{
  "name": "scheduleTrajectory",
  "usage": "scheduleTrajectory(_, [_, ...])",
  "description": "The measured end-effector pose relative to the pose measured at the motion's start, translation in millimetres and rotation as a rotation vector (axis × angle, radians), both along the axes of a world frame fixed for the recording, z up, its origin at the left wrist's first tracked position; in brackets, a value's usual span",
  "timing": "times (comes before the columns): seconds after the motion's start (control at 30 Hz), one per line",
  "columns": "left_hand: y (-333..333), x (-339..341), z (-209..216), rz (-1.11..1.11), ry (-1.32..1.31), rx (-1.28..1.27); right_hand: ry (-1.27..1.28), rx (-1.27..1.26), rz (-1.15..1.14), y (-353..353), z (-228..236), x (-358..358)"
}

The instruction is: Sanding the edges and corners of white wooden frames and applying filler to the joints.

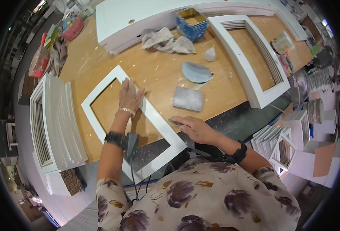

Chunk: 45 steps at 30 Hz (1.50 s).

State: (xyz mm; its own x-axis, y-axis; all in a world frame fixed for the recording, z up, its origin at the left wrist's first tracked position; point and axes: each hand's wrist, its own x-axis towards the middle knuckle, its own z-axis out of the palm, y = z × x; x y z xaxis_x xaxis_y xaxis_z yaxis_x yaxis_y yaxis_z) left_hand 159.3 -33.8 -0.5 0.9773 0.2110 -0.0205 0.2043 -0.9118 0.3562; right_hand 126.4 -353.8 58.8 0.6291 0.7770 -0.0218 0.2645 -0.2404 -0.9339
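Observation:
A white rectangular frame (157, 120) lies slantwise on the wooden worktable, its near end reaching past the table's front edge toward my body. My left hand (130, 96) grips its right-hand rail close to the far corner, thumb on one side and fingers on the other. Beside the lower part of that same rail, my right hand (197, 129) pinches a small dark grey piece (174, 122) that looks like folded sandpaper. Whether this piece touches the rail I cannot tell. A grey rectangular block (188, 99) rests just beyond my right hand, with a curved blue-grey sheet (197, 72) behind it.
Stacked white frames stand at left (56, 123) and right (251, 65). Along the back are white panels (150, 17), a blue tin (192, 27), a crumpled cloth (168, 41) and a small white bag (209, 54). A red basket (72, 29) sits far left.

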Motion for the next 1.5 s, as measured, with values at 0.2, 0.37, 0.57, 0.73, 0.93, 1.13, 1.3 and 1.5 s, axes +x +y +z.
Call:
scheduleTrajectory(0.2, [10, 9, -5, 0.045, 0.088, 0.052, -0.11, -0.259, -0.061, 44, -11, -8])
scheduleTrajectory(0.37, [7, 9, -5, 0.058, 0.099, 0.037, -0.137, -0.272, -0.039, 56, -22, -3])
scheduleTrajectory(0.57, [5, 12, -6, 0.056, 0.062, 0.03, -0.248, -0.257, -0.018, 71, -34, 8])
scheduleTrajectory(0.73, [7, 11, -9, 0.059, 0.036, 0.04, -0.214, -0.36, -0.012, 62, -31, 7])
scheduleTrajectory(0.93, [3, 12, -6, 0.052, 0.034, 0.036, -0.319, -0.249, -0.07, 80, -36, 7])
scheduleTrajectory(1.13, [7, 9, -7, 0.049, 0.014, 0.016, -0.297, -0.412, 0.011, 61, -37, 2])
scheduleTrajectory(1.3, [9, 9, -7, 0.054, 0.015, 0.029, 0.407, -0.226, -0.174, 59, -24, 11])
scheduleTrajectory(1.5, [6, 9, -9, 0.056, 0.006, 0.033, 0.461, -0.13, -0.311, 72, -36, 14])
